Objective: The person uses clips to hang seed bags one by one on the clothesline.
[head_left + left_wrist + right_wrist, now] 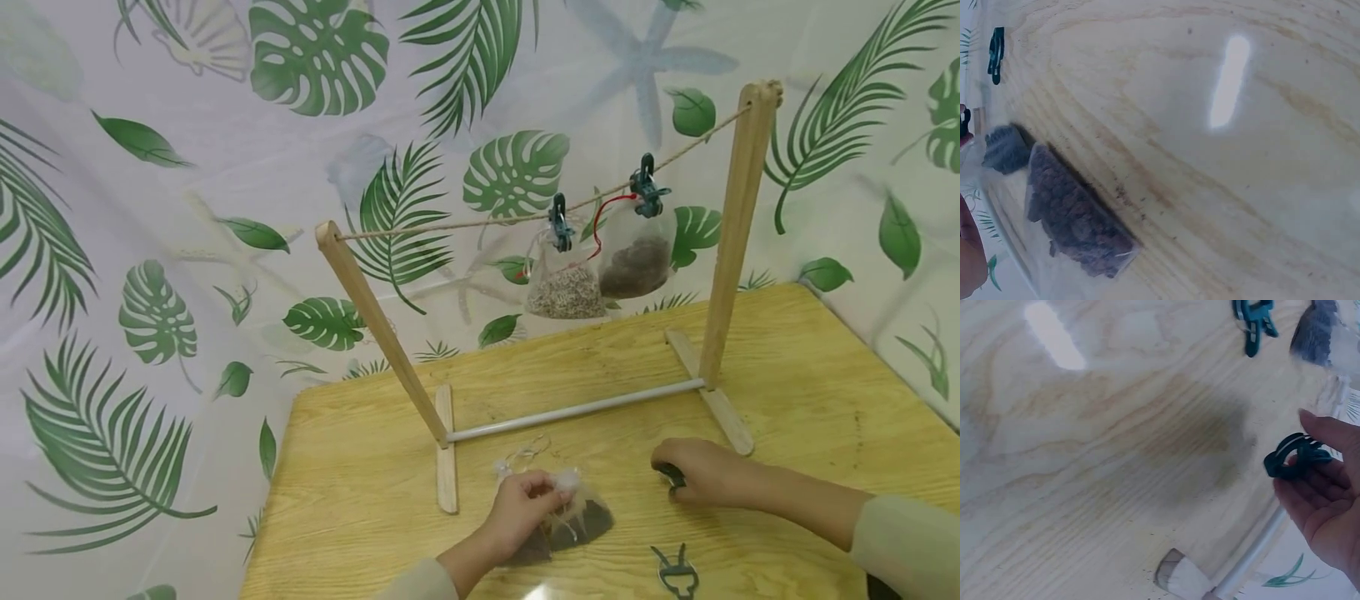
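My left hand (pixel 525 510) pinches the gathered top of a sheer drawstring bag with dark contents (pixel 591 527), low over the table. Partly hidden under that hand is a second clear bag, its dark reddish lumps (pixel 1079 219) showing plainly in the left wrist view. To the right, my right hand (pixel 708 473) holds a dark green spring clip (pixel 1294 456) between thumb and fingers. Another green clip (pixel 677 573) lies on the table between the two hands, nearer the front.
Behind the hands stands a wooden frame with a left post (pixel 386 333), a right post (pixel 738 233) and a white bottom bar (pixel 577 410). Clips on its rope (pixel 450 226) hold up a bag of pale grains (pixel 566 293) and a bag of brown material (pixel 637 267).
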`<state>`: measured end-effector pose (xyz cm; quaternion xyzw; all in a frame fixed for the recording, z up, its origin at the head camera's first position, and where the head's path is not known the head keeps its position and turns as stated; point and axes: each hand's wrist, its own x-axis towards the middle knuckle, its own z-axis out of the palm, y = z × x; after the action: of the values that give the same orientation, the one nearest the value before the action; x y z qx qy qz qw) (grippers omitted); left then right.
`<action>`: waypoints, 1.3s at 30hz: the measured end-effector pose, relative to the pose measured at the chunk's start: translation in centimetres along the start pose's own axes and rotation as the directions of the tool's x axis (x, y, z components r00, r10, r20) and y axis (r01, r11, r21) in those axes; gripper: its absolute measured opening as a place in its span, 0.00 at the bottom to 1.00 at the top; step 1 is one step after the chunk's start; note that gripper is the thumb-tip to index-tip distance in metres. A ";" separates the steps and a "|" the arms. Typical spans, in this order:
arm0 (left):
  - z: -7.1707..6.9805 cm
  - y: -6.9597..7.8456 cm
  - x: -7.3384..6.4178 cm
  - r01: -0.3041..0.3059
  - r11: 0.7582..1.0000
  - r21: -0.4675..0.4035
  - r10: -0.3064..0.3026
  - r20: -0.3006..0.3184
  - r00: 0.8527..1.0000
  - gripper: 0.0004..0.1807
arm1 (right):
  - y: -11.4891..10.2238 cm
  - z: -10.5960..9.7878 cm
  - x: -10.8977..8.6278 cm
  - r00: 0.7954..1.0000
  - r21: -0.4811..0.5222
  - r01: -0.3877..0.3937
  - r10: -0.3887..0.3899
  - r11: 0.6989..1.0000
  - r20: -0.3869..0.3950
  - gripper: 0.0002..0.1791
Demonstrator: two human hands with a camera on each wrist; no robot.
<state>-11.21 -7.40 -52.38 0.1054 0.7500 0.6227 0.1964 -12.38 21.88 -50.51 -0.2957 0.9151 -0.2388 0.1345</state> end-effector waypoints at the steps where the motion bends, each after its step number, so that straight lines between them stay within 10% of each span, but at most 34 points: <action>1: -0.1 0.4 0.0 -0.007 1.000 0.007 0.007 -0.001 1.000 0.10 | -0.1 -0.2 0.2 1.000 -0.007 0.015 -0.015 1.000 -0.020 0.18; 16: -2.1 5.9 1.5 -0.120 0.982 0.148 0.100 0.136 0.986 0.11 | -2.9 -5.4 1.4 0.991 0.201 0.067 -0.042 0.977 -0.124 0.22; 25: -3.3 8.4 1.5 -0.136 0.974 0.183 0.097 0.207 0.974 0.10 | -6.2 -9.9 1.1 0.987 0.500 0.098 -0.021 0.861 -0.157 0.19; 39: -4.8 13.0 0.6 -0.149 0.984 0.100 0.135 0.139 0.981 0.11 | -9.1 -14.9 2.3 0.972 0.271 0.169 -0.115 0.948 -0.204 0.18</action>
<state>-14.89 -8.83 -39.13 0.2102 0.7592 0.5846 0.1943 -15.66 19.32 -33.34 -0.3150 0.8556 -0.4043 0.0725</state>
